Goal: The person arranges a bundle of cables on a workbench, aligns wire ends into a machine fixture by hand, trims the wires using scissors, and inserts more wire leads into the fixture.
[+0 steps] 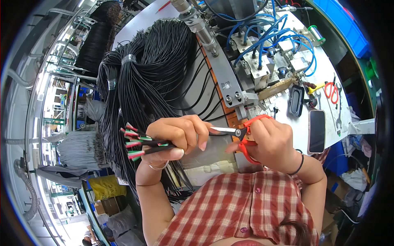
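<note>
My left hand (174,137) is closed around a small bunch of black cables (158,144), whose stripped ends show red, green and white wires on the left. In my right hand (271,141) are scissors (249,123) with red handles. Their blades point left and reach the fingers of my left hand; what lies between the blades I cannot make out. Behind my left hand, a large bundle of black cables (143,82) is bound with clear tape and spills over the table's left side. A few single cables run from it toward the machine's orange-brown edge.
A metal machine (223,82) with blue air hoses (262,41) stands ahead. On the white table at right lie a phone (317,131), a black tray (295,100), red-handled scissors (331,92) and wrenches (339,112). A grey cable bundle (80,149) hangs at far left.
</note>
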The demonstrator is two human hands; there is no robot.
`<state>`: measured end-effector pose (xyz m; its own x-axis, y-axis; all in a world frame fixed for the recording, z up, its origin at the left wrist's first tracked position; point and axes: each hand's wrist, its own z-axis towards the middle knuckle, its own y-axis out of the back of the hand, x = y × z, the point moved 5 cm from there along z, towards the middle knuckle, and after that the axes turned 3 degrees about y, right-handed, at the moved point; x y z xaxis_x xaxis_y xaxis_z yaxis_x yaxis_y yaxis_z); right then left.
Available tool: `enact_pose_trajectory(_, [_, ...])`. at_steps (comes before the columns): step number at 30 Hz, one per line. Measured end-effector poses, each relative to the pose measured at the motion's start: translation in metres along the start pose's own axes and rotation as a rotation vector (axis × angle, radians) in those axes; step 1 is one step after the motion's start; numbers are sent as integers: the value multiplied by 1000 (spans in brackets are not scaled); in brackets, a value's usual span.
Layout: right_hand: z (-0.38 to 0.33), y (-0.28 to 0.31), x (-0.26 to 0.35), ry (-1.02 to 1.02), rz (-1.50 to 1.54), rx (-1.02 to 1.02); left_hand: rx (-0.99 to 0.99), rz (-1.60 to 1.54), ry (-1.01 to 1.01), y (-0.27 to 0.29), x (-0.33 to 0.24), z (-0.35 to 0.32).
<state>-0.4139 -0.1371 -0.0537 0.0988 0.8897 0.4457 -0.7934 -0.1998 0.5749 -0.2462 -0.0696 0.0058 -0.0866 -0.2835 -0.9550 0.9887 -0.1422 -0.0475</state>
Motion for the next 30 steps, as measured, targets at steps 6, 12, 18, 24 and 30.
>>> enact_pose_trajectory(6, [1, 8, -14, -150, 189, -31, 146, 170, -434, -2, -15, -21])
enact_pose_trajectory(12, [2, 1, 6, 89, 76, -126, 73, -9, -610, 5, -11, -25])
enact_pose_trajectory(18, [12, 0, 20, 182, 5, -190, 48, 23, -533, 2, -18, -25])
enact_pose_trajectory(24, [14, -2, 26, 199, -53, -220, 31, 74, -432, 1, -17, -25])
enact_pose_trajectory(30, [15, 0, 26, 197, -63, -214, 12, 91, -413, 0, -17, -23])
